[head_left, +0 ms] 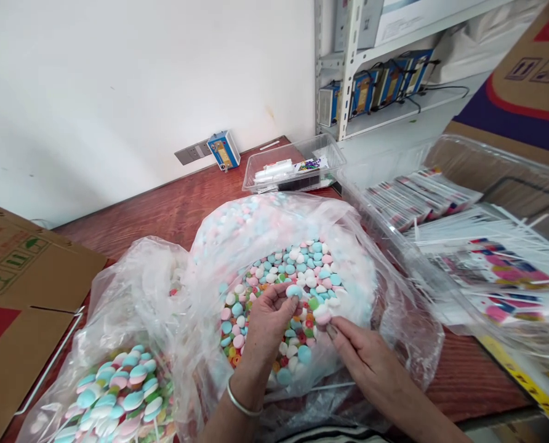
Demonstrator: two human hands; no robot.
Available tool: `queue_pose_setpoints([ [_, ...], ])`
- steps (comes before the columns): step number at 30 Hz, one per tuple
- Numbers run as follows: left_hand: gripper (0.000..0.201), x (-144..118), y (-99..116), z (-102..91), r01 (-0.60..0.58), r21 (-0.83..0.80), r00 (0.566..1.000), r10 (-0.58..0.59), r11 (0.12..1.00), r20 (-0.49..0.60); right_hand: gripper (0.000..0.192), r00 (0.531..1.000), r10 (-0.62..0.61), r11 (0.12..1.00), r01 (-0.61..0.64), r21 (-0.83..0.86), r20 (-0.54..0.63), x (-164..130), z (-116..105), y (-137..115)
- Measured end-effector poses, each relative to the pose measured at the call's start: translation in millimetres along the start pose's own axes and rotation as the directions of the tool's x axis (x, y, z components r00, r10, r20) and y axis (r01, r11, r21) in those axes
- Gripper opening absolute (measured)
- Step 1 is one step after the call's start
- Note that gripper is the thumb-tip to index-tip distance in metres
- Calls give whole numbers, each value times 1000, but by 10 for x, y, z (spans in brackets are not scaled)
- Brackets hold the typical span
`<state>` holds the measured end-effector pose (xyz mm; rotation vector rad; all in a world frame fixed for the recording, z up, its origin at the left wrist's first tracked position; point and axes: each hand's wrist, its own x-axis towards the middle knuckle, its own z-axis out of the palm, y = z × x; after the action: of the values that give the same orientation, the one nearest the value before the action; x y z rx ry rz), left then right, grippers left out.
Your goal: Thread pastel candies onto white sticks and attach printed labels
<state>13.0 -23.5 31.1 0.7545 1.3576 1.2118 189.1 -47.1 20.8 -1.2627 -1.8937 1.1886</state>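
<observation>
My left hand, with a bangle on the wrist, pinches a pale blue-and-white candy between thumb and fingers. Close beside it, my right hand has thumb and forefinger closed on a pink-and-white candy. A green piece shows just above that candy; whether they are joined on a stick I cannot tell. Both hands are over a large open clear plastic bag full of pastel pink, blue and white disc candies, with small coloured gummy rings among them.
At the left front, another clear bag holds stacked candies on sticks. Cardboard boxes stand at left and right. A clear bin holds white sticks and printed packets. Behind are a small tray and a metal shelf.
</observation>
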Motion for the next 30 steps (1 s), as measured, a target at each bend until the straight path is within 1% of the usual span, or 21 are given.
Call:
queue_pose_setpoints([
  [2, 32, 30, 23, -25, -31, 16, 999, 31, 999, -21, 30, 996, -6, 1000, 5, 10, 83, -42, -3, 0],
  [4, 30, 45, 22, -44, -54, 30, 998, 54, 998, -13, 28, 993, 9, 999, -13, 32, 116, -58, 5, 2],
  [10, 32, 49, -27, -75, -79, 15, 997, 79, 997, 1, 29, 986, 85, 985, -105, 138, 143, -44, 5, -7],
  [14, 35, 54, -21, -78, -64, 2, 998, 64, 998, -7, 29, 977, 135, 952, -174, 252, 163, -51, 3, -3],
  [19, 39, 45, -5, -69, -54, 19, 998, 55, 998, -15, 29, 962, 180, 906, -243, 346, 206, -52, 27, 39],
  [22, 38, 36, -9, -72, -57, 70, 998, 57, 996, -3, 29, 955, 186, 880, -267, 392, 233, -54, 39, 65],
  [25, 35, 30, -32, -86, -86, 165, 996, 85, 983, 14, 30, 944, 201, 856, -300, 421, 263, -65, 50, 85],
  [28, 30, 27, -74, -95, -161, 265, 987, 157, 951, 37, 32, 930, 237, 818, -346, 459, 279, -72, 71, 93],
  [30, 26, 26, -101, -95, -229, 315, 973, 223, 921, 55, 32, 918, 264, 784, -382, 490, 295, -67, 86, 83],
])
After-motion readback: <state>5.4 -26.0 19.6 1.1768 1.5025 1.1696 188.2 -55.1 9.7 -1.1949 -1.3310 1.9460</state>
